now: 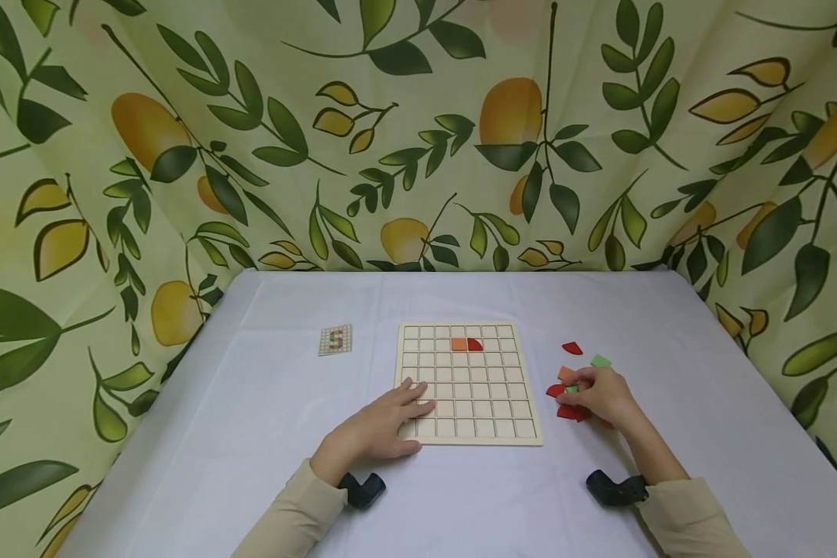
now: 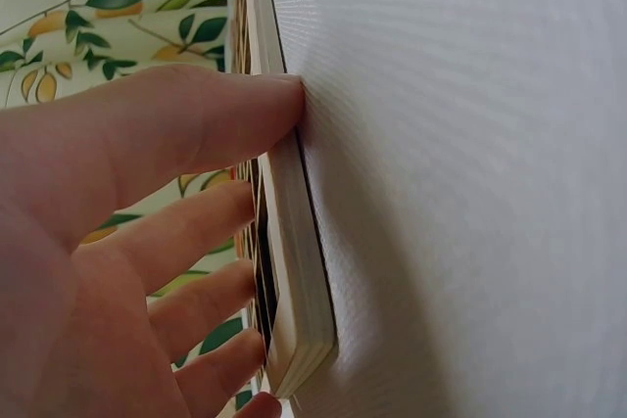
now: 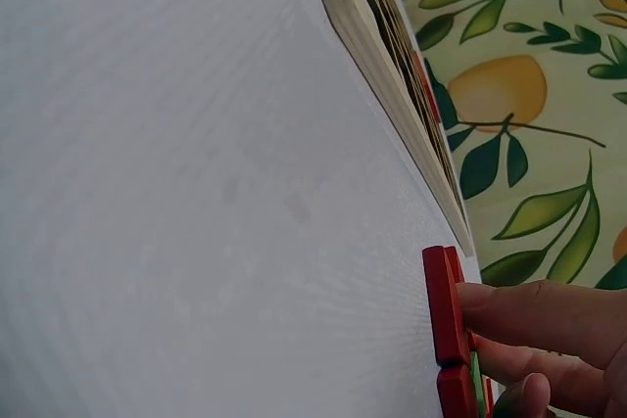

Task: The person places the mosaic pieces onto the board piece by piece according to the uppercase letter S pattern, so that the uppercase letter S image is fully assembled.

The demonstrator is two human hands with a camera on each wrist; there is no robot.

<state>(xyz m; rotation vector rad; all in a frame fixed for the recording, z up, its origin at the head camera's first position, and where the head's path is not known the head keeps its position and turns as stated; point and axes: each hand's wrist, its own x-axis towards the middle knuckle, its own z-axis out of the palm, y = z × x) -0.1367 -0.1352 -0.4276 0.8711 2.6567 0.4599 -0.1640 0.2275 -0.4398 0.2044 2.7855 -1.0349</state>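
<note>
A square wooden grid board lies on the table. My left hand rests on its near left corner with fingers spread; the left wrist view shows the thumb against the board's side edge. In the board's upper rows an orange square sits beside a red quarter-round piece. My right hand is bent over a small pile of flat pieces right of the board, its fingertips among a red piece and a green one. I cannot tell whether it pinches one.
Left of the board lies a small pattern card with a coloured figure on a grid. A red piece and a green square lie just beyond the pile. A leaf-and-fruit printed curtain hangs behind the white-covered table.
</note>
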